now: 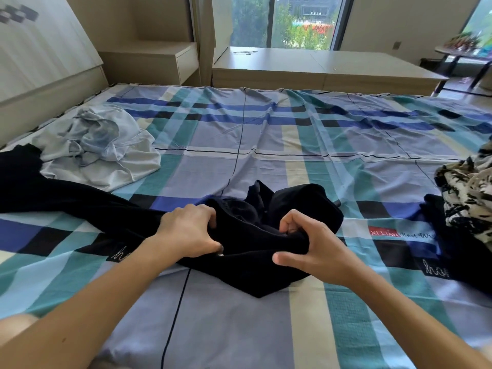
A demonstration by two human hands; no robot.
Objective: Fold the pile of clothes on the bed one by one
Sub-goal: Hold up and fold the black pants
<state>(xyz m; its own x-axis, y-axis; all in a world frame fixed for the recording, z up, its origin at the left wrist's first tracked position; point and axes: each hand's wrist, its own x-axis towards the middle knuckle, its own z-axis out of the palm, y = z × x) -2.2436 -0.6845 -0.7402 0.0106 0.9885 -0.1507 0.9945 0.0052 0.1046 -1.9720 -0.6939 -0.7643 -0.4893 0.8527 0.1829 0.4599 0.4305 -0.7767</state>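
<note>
Garments counted on the bed: one black garment, one pale blue garment, one patterned garment. Your left hand and right hand each grip the black garment, which lies bunched between them at near centre.

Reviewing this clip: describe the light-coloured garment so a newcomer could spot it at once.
Start at the plaid bed sheet and look to its far-left side, below the headboard. A crumpled pale blue garment lies there. Its neighbour is a black garment, and the heap at the right edge is black-and-white patterned, so it alone is light and plain.
</note>
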